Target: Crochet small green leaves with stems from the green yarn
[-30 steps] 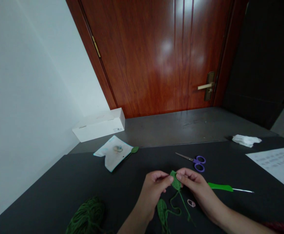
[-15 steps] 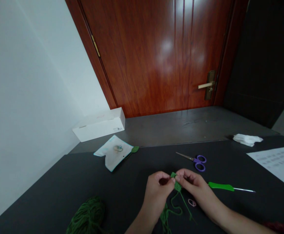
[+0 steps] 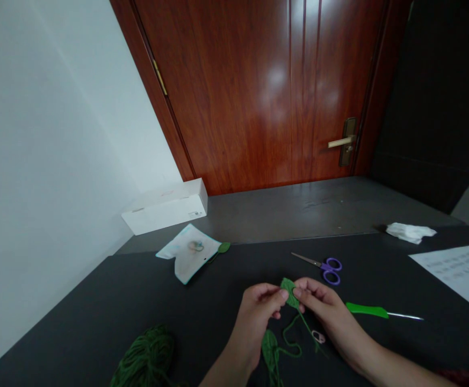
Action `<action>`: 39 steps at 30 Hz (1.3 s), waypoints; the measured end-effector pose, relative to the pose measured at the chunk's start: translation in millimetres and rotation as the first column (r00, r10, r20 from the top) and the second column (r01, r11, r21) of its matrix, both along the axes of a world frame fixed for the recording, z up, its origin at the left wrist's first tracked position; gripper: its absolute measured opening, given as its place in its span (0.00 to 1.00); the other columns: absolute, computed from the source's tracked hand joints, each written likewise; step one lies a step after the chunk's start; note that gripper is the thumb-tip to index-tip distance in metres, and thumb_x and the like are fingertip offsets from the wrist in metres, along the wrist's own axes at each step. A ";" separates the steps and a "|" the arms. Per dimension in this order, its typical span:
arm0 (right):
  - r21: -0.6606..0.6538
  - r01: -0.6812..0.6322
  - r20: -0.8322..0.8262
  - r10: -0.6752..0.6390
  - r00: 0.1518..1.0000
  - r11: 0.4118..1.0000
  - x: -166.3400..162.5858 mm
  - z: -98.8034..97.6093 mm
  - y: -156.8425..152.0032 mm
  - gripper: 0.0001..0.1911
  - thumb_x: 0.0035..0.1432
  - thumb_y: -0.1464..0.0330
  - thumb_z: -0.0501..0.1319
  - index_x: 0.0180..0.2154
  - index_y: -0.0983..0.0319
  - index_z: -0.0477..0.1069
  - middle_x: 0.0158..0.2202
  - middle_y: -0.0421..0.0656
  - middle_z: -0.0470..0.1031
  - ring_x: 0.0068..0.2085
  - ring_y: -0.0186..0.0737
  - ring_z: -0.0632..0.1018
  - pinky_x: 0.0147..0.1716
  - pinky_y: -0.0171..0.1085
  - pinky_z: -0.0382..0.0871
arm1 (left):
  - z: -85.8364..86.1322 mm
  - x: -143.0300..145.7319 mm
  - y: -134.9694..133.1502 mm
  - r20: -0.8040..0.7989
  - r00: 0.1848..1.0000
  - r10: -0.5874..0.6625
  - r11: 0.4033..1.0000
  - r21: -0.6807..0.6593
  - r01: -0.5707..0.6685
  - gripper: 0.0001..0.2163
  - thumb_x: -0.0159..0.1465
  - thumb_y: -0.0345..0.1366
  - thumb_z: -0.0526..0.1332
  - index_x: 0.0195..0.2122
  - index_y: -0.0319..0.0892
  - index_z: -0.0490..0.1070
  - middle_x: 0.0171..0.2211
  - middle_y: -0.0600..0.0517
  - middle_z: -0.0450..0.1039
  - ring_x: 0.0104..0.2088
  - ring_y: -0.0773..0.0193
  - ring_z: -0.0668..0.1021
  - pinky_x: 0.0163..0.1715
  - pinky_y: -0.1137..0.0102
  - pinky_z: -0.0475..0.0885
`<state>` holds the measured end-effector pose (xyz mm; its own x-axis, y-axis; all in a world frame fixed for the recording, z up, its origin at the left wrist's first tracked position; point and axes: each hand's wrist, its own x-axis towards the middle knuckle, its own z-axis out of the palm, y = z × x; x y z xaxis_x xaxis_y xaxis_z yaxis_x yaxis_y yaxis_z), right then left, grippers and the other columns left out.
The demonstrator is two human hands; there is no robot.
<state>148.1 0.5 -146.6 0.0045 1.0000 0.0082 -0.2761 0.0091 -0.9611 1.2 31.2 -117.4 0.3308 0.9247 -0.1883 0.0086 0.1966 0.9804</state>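
While the left hand (image 3: pixel 254 312) pinches one edge of a small leaf-shaped green piece (image 3: pixel 289 288) between thumb and fingers, the right hand (image 3: pixel 325 302) grasps the opposite edge in the same way, so that the piece is held up between the two sets of fingertips, its upper end showing above the thumbs. From its lower end a thin green strand (image 3: pixel 305 322) hangs below the fingers, reaching down just beside a pink ring-like clip (image 3: pixel 318 337) under the right hand. Directly below the left fingertips lies a second green piece (image 3: pixel 269 344), with loose yarn about it. To the right of the right fingers, near that hand, is a green-handled hook (image 3: pixel 367 310), its metal shaft pointing away from them; beyond the same fingers are purple-handled scissors (image 3: pixel 326 267), lying with the blades spread little, if at all. Well to the left of the left fingers and nearer the wearer sits a dark green ball of yarn (image 3: pixel 145 355). Farther off, ahead and left of the fingers, a white packet (image 3: pixel 194 255) lies beside a small green leaf (image 3: pixel 224 247).
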 end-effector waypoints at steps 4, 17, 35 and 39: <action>-0.005 0.010 0.026 -0.010 1.000 1.000 -1.2 3.4 -0.8 0.16 0.51 0.55 0.64 0.25 0.61 0.69 0.20 0.35 0.63 0.23 0.34 0.64 0.25 0.33 0.58 | 2.3 1.5 -1.5 -0.028 0.999 0.041 0.999 0.016 -0.040 0.09 0.50 0.38 0.66 0.24 0.35 0.76 0.20 0.53 0.69 0.23 0.68 0.66 0.25 0.72 0.60; 0.043 0.048 0.091 -0.052 0.994 0.998 -1.9 1.2 0.7 0.17 0.49 0.56 0.65 0.22 0.61 0.67 0.20 0.35 0.61 0.24 0.35 0.63 0.26 0.35 0.57 | -3.2 7.7 -4.3 -0.026 0.993 0.115 0.993 0.025 -0.114 0.08 0.49 0.37 0.66 0.21 0.37 0.75 0.18 0.54 0.67 0.21 0.68 0.65 0.24 0.72 0.59; 0.057 0.080 0.050 -0.083 0.995 0.995 -2.3 3.1 -0.2 0.16 0.48 0.56 0.67 0.24 0.61 0.71 0.21 0.35 0.65 0.25 0.35 0.65 0.26 0.34 0.60 | -6.4 6.3 -4.7 0.054 0.993 0.105 0.994 -0.019 -0.104 0.08 0.50 0.37 0.67 0.22 0.36 0.75 0.18 0.54 0.67 0.21 0.69 0.66 0.23 0.73 0.61; 0.048 0.055 0.044 -0.057 0.997 0.997 -4.9 6.0 0.9 0.15 0.49 0.55 0.66 0.26 0.61 0.72 0.21 0.36 0.67 0.25 0.35 0.67 0.27 0.35 0.62 | -7.2 8.7 -4.8 0.058 0.987 0.152 0.988 -0.006 -0.152 0.08 0.51 0.37 0.66 0.24 0.36 0.75 0.18 0.55 0.67 0.21 0.70 0.66 0.22 0.73 0.61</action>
<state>143.2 1.5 -140.6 0.0593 0.9967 0.0560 -0.2303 0.0683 -0.9707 9.9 26.4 -124.7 0.1971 0.9647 -0.1745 -0.0781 0.1929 0.9781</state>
